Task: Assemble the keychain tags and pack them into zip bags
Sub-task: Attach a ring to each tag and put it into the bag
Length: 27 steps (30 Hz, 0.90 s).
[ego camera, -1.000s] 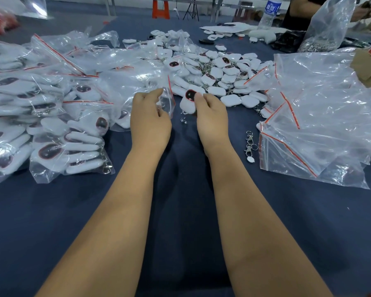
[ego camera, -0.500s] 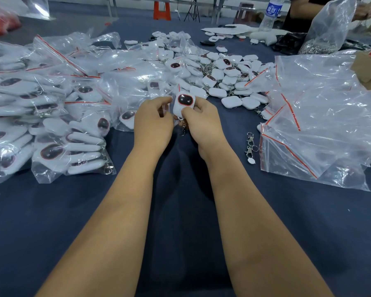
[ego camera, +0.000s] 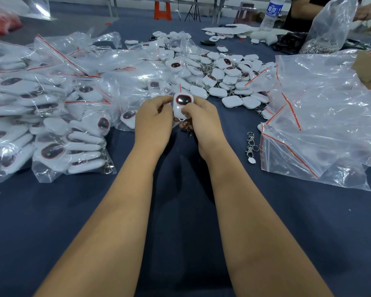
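Just above the middle of the frame, the right hand (ego camera: 204, 118) pinches a white keychain tag (ego camera: 182, 105) upright, thumb across its lower half, long axis pointing up the frame, dark window facing the camera. The left hand (ego camera: 153, 120) sits just beside it, fingers curled, fingertips touching the tag's left edge; whether it also holds a bag I cannot tell. The tag's chain (ego camera: 187, 127) hangs below. The empty zip bags (ego camera: 321, 129) lie at the right, nearer the right hand.
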Available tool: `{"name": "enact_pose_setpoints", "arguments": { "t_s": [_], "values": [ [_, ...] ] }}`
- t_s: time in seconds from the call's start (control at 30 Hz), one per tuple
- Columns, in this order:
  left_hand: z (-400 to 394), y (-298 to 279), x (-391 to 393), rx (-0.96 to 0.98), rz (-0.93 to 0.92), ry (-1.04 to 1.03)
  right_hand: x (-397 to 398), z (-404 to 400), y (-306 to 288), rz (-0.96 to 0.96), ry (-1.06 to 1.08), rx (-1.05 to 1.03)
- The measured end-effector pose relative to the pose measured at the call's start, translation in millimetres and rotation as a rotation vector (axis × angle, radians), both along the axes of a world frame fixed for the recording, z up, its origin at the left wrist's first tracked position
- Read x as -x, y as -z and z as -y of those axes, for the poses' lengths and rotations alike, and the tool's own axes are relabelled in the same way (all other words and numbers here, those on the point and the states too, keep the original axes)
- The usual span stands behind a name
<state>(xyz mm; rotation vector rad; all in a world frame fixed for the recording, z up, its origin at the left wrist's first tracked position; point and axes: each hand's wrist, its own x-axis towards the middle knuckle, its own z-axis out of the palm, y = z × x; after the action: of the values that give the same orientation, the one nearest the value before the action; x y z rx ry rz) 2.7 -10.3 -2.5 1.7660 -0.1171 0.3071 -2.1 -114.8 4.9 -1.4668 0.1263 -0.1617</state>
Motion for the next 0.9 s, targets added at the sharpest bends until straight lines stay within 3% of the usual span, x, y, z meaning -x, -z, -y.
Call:
{"name": "enact_pose_setpoints", "arguments": {
  "t_s": [0.13, 0.53, 0.77, 0.9],
  "values": [
    [2.1, -3.4, 2.3, 0.084, -0.021, 0.039, 0.7, 1.0, -0.8, 0.023, -0.021, -0.11],
    [4.6, -4.7, 1.6, 0.143, -0.044, 0.064, 2.3, 0.6, 3.8, 0.077, -0.038, 0.0],
    [3.8, -3.5, 2.8, 0.049, -0.025, 0.052, -2.2, 3.4, 3.7, 0.088, -0.016, -0.046],
    [4.7, -5.3, 2.0, 0.128, -0.077, 0.073, -4.5, 3.3, 6.5, 0.091, -0.011, -0.013]
  ]
}}
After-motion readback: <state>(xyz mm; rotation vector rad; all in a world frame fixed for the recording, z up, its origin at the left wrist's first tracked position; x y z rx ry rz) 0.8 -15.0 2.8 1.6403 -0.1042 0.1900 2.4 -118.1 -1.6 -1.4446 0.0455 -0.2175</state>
